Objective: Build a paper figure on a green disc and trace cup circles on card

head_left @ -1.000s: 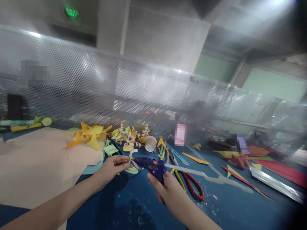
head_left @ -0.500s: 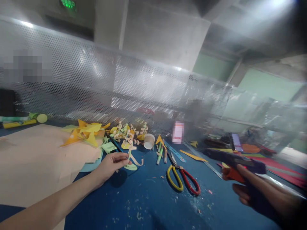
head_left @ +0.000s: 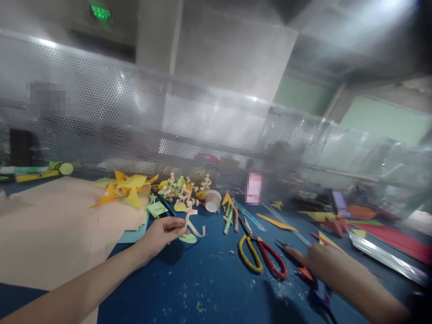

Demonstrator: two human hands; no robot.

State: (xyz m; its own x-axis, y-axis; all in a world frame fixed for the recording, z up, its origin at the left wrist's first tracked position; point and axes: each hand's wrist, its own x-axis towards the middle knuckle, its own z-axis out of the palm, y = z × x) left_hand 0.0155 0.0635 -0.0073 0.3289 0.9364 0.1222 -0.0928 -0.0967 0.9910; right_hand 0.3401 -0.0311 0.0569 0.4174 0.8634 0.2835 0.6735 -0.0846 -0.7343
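Note:
Between its thumb and fingers, my left hand (head_left: pixel 167 231) pinches a small paper piece (head_left: pixel 188 238) with a pale green round base and a curling peach strip. Lower right, my right hand (head_left: pixel 319 261), somewhat blurred, is closed on a dark hot glue gun (head_left: pixel 321 294) with an orange trigger. The gun is low over the blue table, its nozzle pointing left, and part of its body is hidden by my hand. Left of the nozzle lie scissors (head_left: pixel 248 254) with one yellow and one red handle, blades partly apart.
Large peach paper sheets (head_left: pixel 60 225) cover the left side. Behind my left hand are yellow paper stars (head_left: pixel 126 189), several curled paper pieces (head_left: pixel 184 191) and a tape roll (head_left: pixel 213 201). Pens (head_left: pixel 228 218) lie mid-table; red paper (head_left: pixel 393 238) lies right. A perforated metal screen (head_left: pixel 209 121) stands behind.
My right hand has brought the glue gun down and to the left, close to the table beside the scissors. My left hand keeps its pinch on the paper piece. The view has shifted slightly.

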